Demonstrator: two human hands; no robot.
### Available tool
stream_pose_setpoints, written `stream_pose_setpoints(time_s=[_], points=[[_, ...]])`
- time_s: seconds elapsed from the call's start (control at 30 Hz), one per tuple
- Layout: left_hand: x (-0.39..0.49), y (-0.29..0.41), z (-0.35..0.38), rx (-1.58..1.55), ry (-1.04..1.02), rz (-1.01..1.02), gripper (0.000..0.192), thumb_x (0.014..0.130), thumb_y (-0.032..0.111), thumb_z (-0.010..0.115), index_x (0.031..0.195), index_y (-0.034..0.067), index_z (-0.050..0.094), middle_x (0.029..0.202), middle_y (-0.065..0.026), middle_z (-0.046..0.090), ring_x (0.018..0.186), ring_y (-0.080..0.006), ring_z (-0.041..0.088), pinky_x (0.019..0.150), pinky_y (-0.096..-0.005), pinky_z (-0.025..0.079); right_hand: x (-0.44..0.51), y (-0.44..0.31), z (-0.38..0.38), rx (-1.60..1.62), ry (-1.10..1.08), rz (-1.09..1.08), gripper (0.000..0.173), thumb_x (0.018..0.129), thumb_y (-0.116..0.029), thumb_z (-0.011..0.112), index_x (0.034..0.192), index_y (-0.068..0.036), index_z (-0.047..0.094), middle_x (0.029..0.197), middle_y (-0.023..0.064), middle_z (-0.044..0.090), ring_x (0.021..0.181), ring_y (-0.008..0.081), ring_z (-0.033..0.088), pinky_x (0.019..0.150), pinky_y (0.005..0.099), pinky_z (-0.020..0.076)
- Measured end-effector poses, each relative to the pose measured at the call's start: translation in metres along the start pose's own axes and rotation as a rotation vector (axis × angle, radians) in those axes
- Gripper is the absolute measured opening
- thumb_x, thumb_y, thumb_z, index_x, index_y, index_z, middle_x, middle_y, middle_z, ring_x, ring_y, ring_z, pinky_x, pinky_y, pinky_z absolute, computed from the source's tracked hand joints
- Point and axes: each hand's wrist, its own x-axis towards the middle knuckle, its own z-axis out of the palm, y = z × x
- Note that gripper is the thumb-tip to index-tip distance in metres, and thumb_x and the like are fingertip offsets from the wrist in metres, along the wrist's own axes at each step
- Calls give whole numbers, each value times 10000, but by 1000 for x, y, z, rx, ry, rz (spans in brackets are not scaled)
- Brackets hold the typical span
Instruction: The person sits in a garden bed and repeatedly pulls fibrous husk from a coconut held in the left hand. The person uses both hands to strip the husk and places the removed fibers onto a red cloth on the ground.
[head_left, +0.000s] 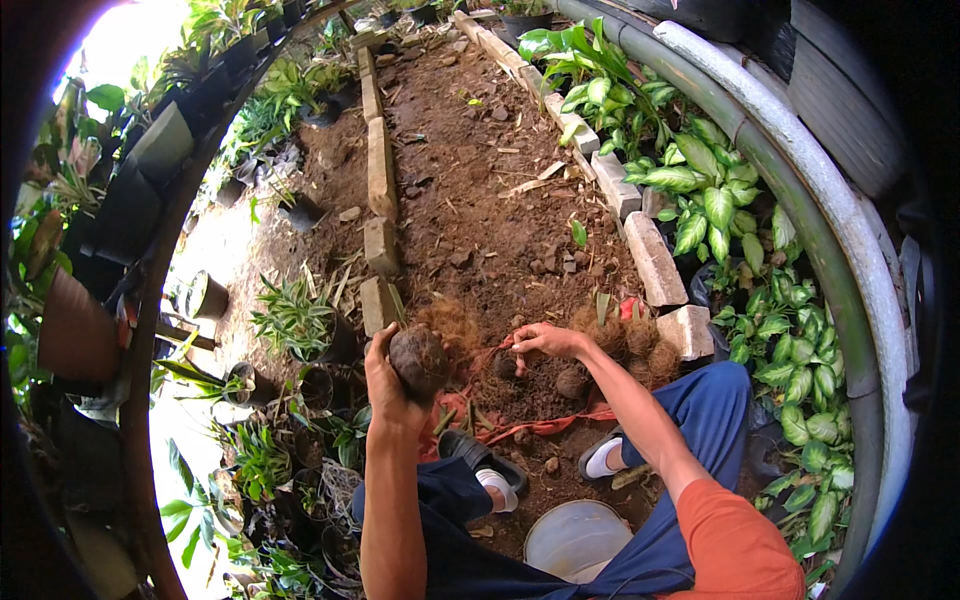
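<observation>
My left hand (394, 379) holds a round brown ball (420, 361), perhaps packed soil or a root ball, with a short green cut piece standing up at its top. To its right, my right hand (541, 343) has its fingers pinched together over a heap of dark soil (536, 394); whether something thin is between them I cannot tell. The heap lies on a red plastic sheet (525, 429). Another brown ball (572, 382) rests on it. Loose brown fibre (450, 319) lies behind the left hand, and fibre-wrapped balls (641, 337) sit at the right.
A soil bed edged with bricks (381, 169) stretches ahead. Potted plants (296, 315) line the left, variegated leafy plants (697, 176) the right, beside a bamboo pole (806, 247). Between my legs is a pale round lid or bucket (577, 536). Cut green pieces (465, 418) lie near my sandal.
</observation>
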Motion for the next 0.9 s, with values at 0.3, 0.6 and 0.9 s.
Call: stream_pose_setpoints(time_s=[0.3,0.6,0.9], points=[[1,-2,5,23,-6,-36,359,918,365,512,986,31,625,891,-124,690,781,-281,686,739,-434,576,22,75,-3,-848,574,723,396,1008,-240,470,1275,52,448,1072,235,613,949,293,632,743,404,564],[0,2,9,22,-19,-58,385,915,383,510,1001,25,622,894,-129,691,797,-291,685,744,-429,573,25,155,-25,-747,270,1090,291,973,-286,534,1098,-29,479,891,165,495,747,255,424,692,448,401],[0,1,5,4,-47,-53,383,927,371,496,999,16,619,891,-124,686,793,-285,683,734,-415,576,10,120,-5,-569,112,496,414,1041,-351,424,1143,-35,670,683,76,506,683,230,501,731,439,431]])
